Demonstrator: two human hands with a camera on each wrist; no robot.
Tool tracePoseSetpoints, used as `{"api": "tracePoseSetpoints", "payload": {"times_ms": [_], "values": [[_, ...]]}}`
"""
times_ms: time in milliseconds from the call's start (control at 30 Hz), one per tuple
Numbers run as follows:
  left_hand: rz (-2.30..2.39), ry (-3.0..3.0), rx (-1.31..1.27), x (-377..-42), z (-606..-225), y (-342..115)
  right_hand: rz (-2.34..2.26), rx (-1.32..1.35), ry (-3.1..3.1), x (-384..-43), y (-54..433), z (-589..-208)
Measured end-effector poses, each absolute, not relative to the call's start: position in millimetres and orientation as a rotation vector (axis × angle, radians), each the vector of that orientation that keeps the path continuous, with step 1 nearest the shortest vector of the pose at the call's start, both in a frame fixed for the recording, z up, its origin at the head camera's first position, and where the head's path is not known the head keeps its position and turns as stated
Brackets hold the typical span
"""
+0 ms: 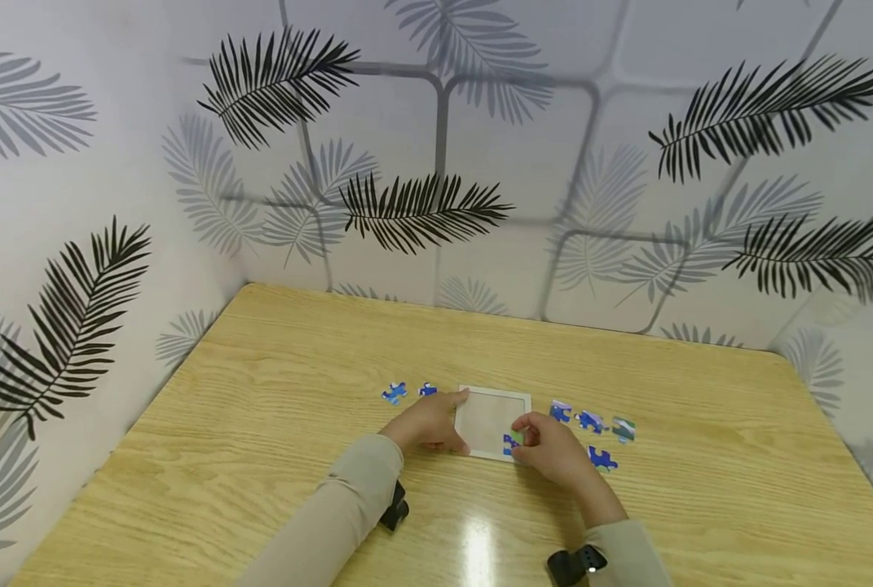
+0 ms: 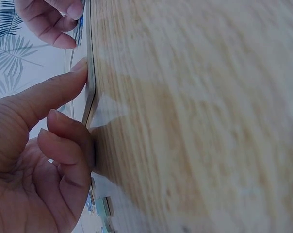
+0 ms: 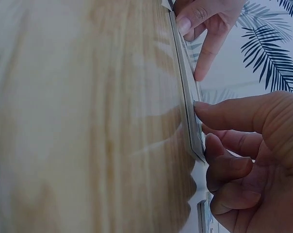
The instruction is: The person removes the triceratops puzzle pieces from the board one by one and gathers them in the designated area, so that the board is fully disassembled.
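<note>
A shallow white square puzzle frame [image 1: 491,390] lies flat on the table, its pale inside showing. My left hand [image 1: 436,420] holds it along the left side, index finger at the upper left corner and thumb at the lower left. At the lower right corner, a blue and green jigsaw piece [image 1: 509,443] lies inside the rim. My right hand [image 1: 552,448] has thumb and index finger on that piece, covering part of it. In the right wrist view the right thumb [image 3: 229,112] touches the frame's near edge, with the other fingers curled.
Two loose jigsaw pieces, one of them a blue piece [image 1: 394,393], lie left of the frame. Several more, including a blue piece [image 1: 601,458] and a grey-green piece [image 1: 623,429], lie to the right. A leaf-patterned wall [image 1: 509,269] borders the wooden table [image 1: 297,350].
</note>
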State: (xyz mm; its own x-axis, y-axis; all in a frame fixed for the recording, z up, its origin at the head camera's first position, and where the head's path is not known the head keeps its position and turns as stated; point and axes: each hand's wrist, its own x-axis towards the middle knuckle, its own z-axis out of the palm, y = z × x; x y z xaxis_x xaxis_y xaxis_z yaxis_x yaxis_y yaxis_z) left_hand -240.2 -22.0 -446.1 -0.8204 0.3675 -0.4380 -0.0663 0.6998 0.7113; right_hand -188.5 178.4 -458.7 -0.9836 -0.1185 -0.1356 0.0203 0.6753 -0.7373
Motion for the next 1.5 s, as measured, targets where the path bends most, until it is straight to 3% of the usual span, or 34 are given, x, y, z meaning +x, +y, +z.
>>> {"api": "tracePoseSetpoints", "payload": {"times_ms": [733,967,1167,1500], "values": [[1.027,2.336,0.198,-241.1,-449.4,-21.3,-0.985,-0.104,2.836,-187.3,175.4,-456.4],[1.015,2.355,0.209,-242.9,-450.1,-21.8,-1.186,-0.046,2.769,-186.3,175.6,-454.8],[1.007,2.360,0.229,-245.2,-450.6,-22.6,-1.452,-0.071,2.673,-189.1,193.1,-450.1],[0.986,2.366,0.249,-241.4,-445.7,-21.9,-1.424,0.039,2.694,-179.4,241.0,-440.9]]}}
